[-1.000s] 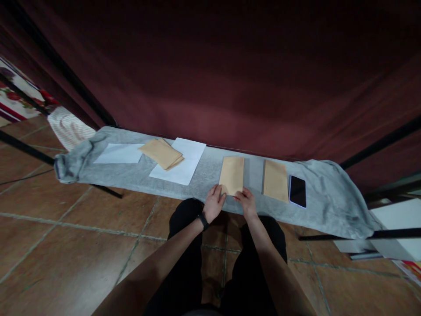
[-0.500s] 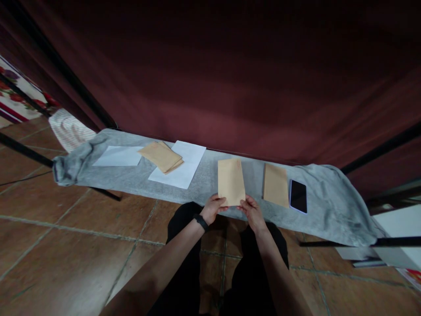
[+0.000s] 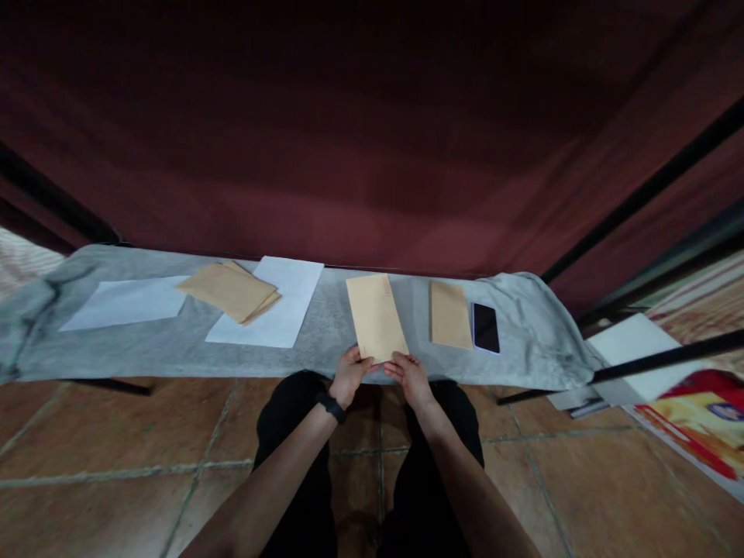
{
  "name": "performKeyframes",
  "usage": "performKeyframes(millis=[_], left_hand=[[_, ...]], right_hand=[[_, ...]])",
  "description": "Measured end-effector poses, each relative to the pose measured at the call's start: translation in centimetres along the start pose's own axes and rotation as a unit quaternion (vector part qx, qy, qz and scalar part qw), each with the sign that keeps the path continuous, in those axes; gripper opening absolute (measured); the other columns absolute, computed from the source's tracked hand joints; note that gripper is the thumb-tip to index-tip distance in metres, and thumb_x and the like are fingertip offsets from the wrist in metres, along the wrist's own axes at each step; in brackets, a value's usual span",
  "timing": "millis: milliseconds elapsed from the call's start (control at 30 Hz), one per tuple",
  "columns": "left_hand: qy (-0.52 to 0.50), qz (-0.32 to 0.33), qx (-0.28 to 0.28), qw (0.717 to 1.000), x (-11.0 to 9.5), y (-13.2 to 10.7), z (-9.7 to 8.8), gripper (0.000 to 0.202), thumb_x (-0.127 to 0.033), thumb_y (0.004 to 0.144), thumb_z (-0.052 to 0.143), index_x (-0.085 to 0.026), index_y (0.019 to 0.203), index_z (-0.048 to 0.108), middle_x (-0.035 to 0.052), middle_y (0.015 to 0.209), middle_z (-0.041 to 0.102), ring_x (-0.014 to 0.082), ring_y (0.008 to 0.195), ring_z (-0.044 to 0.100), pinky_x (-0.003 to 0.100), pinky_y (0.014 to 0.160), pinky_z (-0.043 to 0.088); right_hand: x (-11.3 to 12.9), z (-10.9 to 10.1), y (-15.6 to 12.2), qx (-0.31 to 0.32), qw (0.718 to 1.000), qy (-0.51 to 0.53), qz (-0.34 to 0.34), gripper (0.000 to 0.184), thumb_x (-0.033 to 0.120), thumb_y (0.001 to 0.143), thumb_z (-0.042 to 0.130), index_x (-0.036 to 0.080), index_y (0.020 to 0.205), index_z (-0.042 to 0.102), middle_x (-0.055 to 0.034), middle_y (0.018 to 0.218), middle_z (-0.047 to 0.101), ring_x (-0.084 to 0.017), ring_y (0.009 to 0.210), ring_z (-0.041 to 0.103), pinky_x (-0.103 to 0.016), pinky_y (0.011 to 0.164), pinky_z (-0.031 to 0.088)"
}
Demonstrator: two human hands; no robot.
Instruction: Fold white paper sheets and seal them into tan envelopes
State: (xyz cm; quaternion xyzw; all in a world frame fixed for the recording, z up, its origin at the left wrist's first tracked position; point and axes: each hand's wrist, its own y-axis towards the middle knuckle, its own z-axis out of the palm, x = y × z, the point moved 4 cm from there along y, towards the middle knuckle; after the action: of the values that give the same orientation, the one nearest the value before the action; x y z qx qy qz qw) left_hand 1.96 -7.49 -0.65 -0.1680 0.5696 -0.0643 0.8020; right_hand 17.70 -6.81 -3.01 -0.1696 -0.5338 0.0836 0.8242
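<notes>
Left hand (image 3: 349, 373) and right hand (image 3: 408, 374) both pinch near end of brown envelope (image 3: 377, 318); it extends away, long axis near-to-far, far end leaning left.

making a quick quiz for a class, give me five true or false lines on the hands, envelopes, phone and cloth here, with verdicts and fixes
1. The left hand and right hand both hold the near end of one brown envelope. True.
2. The dark wristband is on the right wrist. False: it is on the left wrist.
3. The loose envelopes lie partly over a white sheet. True.
4. The phone lies to the left of the held envelope. False: it lies to the right of it.
5. The cloth under the papers is yellow. False: it is grey.
</notes>
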Motion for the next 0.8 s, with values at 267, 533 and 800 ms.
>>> performKeyframes(millis=[267, 533, 800], left_hand=[[0.138, -0.002, -0.061, 0.989, -0.8, 3.7, -1.9, 0.049, -0.022, 0.069, 0.087, -0.017, 0.113, 0.066, -0.0006, 0.073, 0.072, 0.0176, 0.062, 0.072, 0.035, 0.064, 0.064], [0.298, 0.004, -0.086, 0.951, -2.3, 3.8, -3.5, 0.052, -0.018, 0.081, 0.07, -0.016, 0.131, 0.055, -0.0061, 0.062, 0.064, 0.0145, 0.045, 0.062, 0.024, 0.048, 0.049], [0.657, 0.232, -0.12, 0.707, -5.8, 3.5, -2.0, 0.035, -0.037, 0.097, 0.05, -0.017, 0.12, 0.067, 0.0184, 0.12, 0.071, 0.0347, 0.118, 0.066, 0.048, 0.1, 0.051]], right_hand=[[1.3, -1.5, 1.1, -0.081, 0.989, -0.098, -0.074, 0.029, 0.043, 0.082, 0.067, 0.021, 0.101, 0.064, -0.0021, 0.076, 0.073, -0.02, 0.063, 0.07, -0.034, 0.06, 0.062], [2.1, 2.0, -1.5, 0.05, 0.749, -0.553, -0.361, 0.039, 0.02, 0.101, 0.043, 0.02, 0.132, 0.066, -0.0105, 0.14, 0.065, -0.023, 0.133, 0.058, -0.04, 0.117, 0.043], [0.4, 2.6, -2.0, 0.057, 0.657, -0.655, -0.369, 0.046, 0.025, 0.105, 0.045, 0.019, 0.15, 0.053, -0.0103, 0.155, 0.053, -0.024, 0.145, 0.047, -0.048, 0.127, 0.027]])
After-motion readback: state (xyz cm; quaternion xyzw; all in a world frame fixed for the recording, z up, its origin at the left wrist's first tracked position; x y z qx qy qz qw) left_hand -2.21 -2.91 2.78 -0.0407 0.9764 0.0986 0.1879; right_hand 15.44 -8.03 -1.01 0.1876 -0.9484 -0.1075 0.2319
